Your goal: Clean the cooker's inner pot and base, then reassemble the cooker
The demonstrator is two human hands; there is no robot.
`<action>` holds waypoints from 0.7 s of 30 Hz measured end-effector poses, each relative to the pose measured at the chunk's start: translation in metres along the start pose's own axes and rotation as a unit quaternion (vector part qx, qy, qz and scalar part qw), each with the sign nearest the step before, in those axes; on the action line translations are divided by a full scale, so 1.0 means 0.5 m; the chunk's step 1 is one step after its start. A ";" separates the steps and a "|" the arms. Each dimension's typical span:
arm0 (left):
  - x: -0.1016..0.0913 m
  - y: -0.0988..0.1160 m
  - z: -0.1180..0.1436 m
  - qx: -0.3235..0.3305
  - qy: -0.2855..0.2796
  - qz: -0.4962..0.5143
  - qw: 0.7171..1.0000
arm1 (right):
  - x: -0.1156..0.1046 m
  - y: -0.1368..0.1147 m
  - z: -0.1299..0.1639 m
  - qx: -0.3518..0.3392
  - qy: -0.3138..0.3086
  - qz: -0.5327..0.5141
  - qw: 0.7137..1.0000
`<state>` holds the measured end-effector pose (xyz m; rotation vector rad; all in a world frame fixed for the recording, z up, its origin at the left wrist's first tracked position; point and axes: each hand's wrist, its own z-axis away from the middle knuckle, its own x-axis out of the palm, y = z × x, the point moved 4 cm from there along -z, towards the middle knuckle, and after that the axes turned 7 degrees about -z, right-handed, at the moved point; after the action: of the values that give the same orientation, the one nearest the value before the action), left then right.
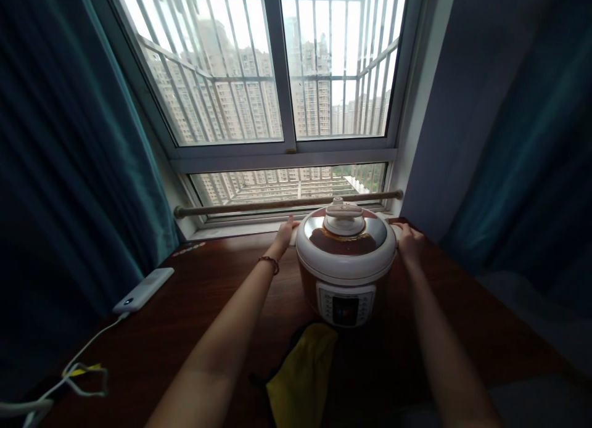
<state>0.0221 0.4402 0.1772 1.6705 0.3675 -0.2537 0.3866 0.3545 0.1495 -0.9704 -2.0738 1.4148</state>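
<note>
An electric pressure cooker (346, 267) with a white rim, a brown lid top and a front control panel stands upright on the dark wooden table (222, 292). My left hand (287, 232) is closed around its left side handle, a beaded bracelet on that wrist. On the opposite side, my right hand (407, 238) grips the right handle. The lid's white knob (345, 218) faces up between my hands. A yellow cloth (305, 372) with dark edging lies in front of the cooker, between my forearms.
To the left lies a white power strip (144, 289) with its cable (92, 341) running toward the near left corner. Behind the table is a window with a horizontal rail (287, 203) along its bottom. Blue curtains (78, 138) hang at both sides.
</note>
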 end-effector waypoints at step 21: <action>0.146 0.036 0.058 -0.016 0.120 -0.068 0.990 | 0.010 0.051 -0.243 -0.113 -0.188 0.108 0.970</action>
<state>0.0977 0.4165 0.1628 1.6510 0.6648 -0.1473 0.4755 0.4387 0.1713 -1.1171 -2.5149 1.5966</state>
